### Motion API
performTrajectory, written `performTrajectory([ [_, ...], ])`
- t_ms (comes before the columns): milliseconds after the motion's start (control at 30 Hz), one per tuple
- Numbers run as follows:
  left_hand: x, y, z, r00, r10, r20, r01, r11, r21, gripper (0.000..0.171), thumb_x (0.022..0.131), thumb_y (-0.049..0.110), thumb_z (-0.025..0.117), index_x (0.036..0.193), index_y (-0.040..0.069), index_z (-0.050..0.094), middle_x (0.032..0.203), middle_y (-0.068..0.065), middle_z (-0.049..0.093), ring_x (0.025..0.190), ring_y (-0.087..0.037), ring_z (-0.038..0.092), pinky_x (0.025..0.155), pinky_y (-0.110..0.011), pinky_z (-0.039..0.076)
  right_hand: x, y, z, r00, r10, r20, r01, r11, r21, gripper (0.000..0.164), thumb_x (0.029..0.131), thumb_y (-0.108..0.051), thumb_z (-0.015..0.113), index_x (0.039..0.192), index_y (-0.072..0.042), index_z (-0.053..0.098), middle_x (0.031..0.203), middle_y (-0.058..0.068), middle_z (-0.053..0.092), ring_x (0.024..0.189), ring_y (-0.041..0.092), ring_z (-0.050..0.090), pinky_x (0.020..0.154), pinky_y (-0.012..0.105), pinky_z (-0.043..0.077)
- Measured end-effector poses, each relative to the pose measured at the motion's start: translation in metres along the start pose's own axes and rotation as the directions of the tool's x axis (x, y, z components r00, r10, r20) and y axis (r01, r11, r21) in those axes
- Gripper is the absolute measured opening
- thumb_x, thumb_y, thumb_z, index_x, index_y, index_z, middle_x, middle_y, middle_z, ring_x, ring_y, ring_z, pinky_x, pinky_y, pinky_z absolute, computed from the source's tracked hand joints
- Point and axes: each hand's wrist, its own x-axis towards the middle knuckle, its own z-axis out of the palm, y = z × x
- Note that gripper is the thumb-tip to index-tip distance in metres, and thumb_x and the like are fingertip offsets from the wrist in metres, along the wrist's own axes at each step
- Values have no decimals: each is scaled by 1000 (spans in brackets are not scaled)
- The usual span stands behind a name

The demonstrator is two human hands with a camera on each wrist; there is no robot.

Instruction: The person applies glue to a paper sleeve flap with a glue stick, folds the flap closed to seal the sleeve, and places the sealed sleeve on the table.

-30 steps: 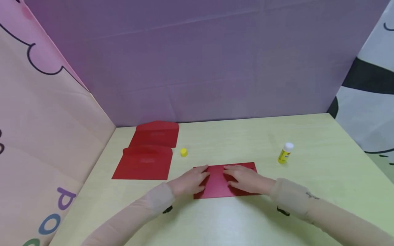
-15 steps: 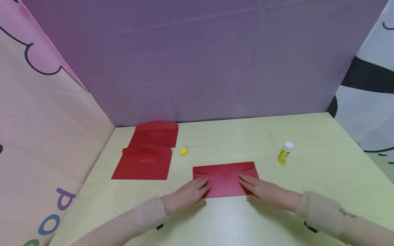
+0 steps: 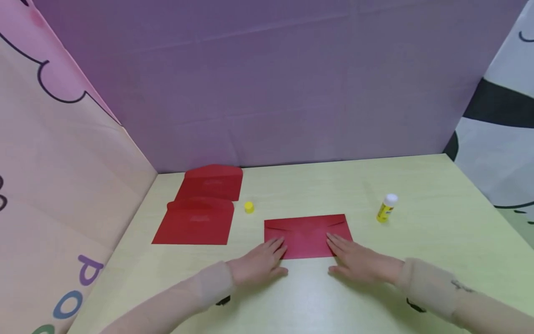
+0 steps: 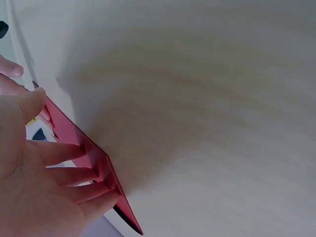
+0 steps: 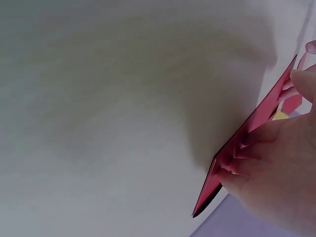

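A red envelope [image 3: 306, 234] with its flap folded down lies on the table in front of the person. My left hand [image 3: 258, 262] rests its straight fingers on the near left corner, thumb off the near edge. On the near right corner lie the extended fingers of my right hand [image 3: 359, 260], its thumb also beyond the paper. Seen from the left wrist, the fingers [image 4: 74, 175] press flat against the envelope [image 4: 69, 131]. The right wrist view shows the other hand's fingers [image 5: 254, 148] touching the envelope [image 5: 264, 111] likewise.
Two red envelopes with raised flaps, a nearer one [image 3: 196, 225] and a farther one [image 3: 212, 185], lie at the left, slightly overlapping. A yellow cap [image 3: 249, 207] sits beside them. To the right stands a yellow glue stick [image 3: 385, 208] with a white top. A purple backdrop [image 3: 292, 93] borders the table's back.
Both hands have drawn back from the envelope's upper part to its near corners, uncovering the folded flap. In the last half second the envelope has shifted slightly away from the person.
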Motion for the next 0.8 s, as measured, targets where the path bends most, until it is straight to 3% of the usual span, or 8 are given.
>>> performTrajectory([
  [200,17,-6,-6,998,-59,-9,59,998,-29,67,88,49,42,139,8,26,146,-9,17,134,-25,13,105,-35,22,16,9,-7,998,55,-7,-55,998,32,76,86,-51,46,139,-2,23,146,14,14,133,32,11,103,46,22],
  [500,44,-19,-11,991,-129,-32,126,989,-79,70,88,48,44,140,6,24,147,-10,15,134,-28,11,105,-36,21,42,22,-19,997,74,-32,-72,995,73,75,89,-45,45,137,6,20,145,22,11,131,39,8,103,52,17],
  [800,70,-28,-19,974,-227,-27,223,970,-93,70,88,48,43,140,6,23,147,-11,15,134,-26,10,106,-36,20,65,29,-30,992,111,-59,-108,992,60,72,92,-41,40,135,12,19,142,28,9,130,43,7,103,52,15],
])
